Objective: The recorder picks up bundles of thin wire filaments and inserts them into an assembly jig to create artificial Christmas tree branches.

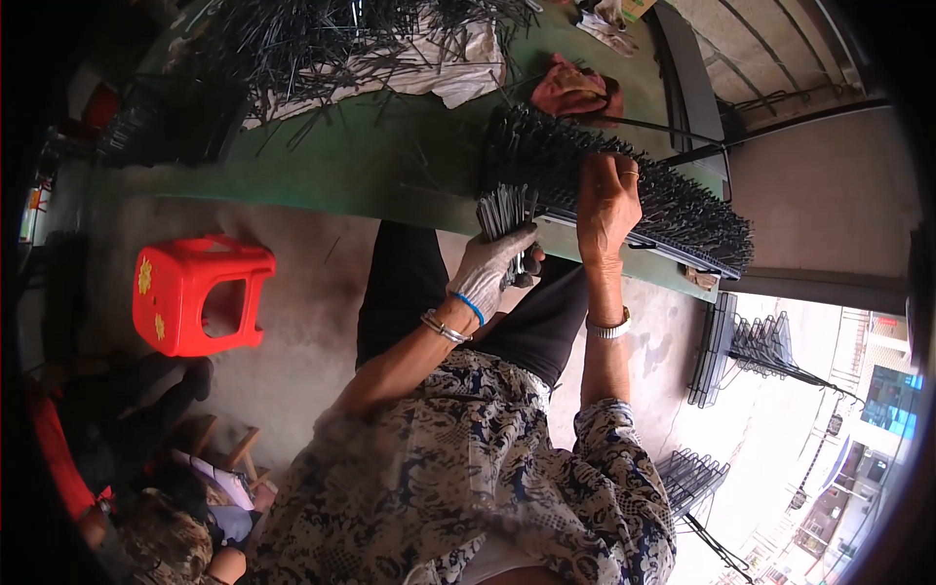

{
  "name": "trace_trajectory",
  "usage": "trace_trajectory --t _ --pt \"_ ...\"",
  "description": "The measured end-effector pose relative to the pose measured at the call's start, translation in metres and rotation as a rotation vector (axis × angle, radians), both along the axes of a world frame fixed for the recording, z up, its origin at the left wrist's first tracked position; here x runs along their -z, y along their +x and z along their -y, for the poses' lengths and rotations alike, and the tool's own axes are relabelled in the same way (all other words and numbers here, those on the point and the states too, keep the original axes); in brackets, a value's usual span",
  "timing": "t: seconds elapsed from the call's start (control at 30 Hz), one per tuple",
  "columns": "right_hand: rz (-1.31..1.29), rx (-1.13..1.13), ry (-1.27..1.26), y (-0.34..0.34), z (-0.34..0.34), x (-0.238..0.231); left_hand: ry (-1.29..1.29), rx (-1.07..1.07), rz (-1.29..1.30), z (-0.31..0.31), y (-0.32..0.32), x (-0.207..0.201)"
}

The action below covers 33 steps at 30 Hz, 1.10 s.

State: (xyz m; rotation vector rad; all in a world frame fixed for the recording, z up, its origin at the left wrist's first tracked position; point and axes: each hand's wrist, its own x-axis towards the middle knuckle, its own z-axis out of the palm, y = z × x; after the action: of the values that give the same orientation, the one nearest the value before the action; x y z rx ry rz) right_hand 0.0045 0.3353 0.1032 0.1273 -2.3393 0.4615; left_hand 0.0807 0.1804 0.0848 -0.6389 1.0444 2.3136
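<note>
Grey glove on left hand (490,268), fingers closing tight around a bundle of metal rods (504,213) at green table (370,166) edge. Right hand (606,207), bare, fingers curling narrowly, pressing rack of rods (673,210).
</note>
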Motion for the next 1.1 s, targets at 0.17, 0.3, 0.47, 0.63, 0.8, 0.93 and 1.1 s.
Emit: trace_trajectory --t 0.17,0.3,0.47,0.63,0.8,0.93,1.1 --pt "0.032 0.025 0.066 0.005 0.005 -0.008 -0.037 0.021 -0.005 0.001 -0.002 -0.008" --pt "0.103 0.058 0.082 0.0 0.002 -0.008 -0.023 0.027 -0.01 0.001 0.002 -0.015" --pt "0.162 0.048 0.05 -0.003 -0.002 -0.009 -0.089 0.02 -0.015 0.0 0.004 -0.014" --pt "0.17 0.025 0.094 0.009 0.0 -0.005 -0.052 -0.017 -0.013 0.0 0.004 -0.01" --pt "0.239 0.092 0.021 0.012 0.003 -0.003 -0.058 -0.007 -0.016 0.001 0.005 -0.008" --pt "0.267 -0.07 -0.236 0.024 0.008 -0.011 -0.057 0.007 -0.026 0.001 0.007 -0.007" --pt "0.709 -0.274 -0.623 0.057 0.012 -0.02 -0.036 0.024 -0.04 -0.001 0.008 -0.012"
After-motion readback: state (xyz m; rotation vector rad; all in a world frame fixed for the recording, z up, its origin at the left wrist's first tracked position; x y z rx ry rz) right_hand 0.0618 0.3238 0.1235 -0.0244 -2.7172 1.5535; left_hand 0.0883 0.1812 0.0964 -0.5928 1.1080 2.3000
